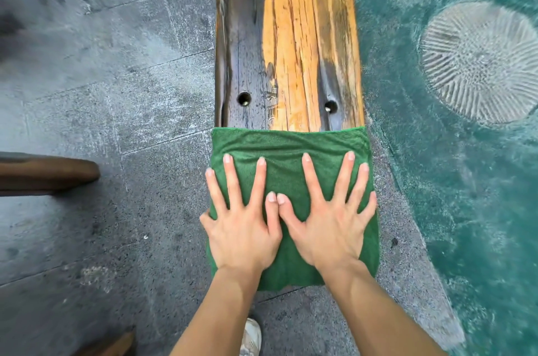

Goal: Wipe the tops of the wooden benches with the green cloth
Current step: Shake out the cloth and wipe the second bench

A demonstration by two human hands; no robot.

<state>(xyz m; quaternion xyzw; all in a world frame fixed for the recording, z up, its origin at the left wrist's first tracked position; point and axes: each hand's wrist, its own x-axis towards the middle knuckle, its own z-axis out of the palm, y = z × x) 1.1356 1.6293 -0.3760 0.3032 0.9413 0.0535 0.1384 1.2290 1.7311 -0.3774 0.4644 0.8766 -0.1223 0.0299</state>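
A long wooden bench (291, 35) runs away from me up the middle, orange in the centre and dark and wet along its sides, with two bolt holes near its close end. The green cloth (288, 146) lies spread flat over that near end, covering its full width. My left hand (243, 221) and my right hand (326, 218) press down side by side on the cloth, palms flat and fingers splayed, thumbs touching. The bench end under the cloth is hidden.
Grey stone paving (102, 93) lies to the left. A teal pool of water (451, 151) with a round ribbed stone (480, 64) lies to the right. The end of another wooden bench (49, 175) juts in at the left edge. My shoe (251, 338) shows below.
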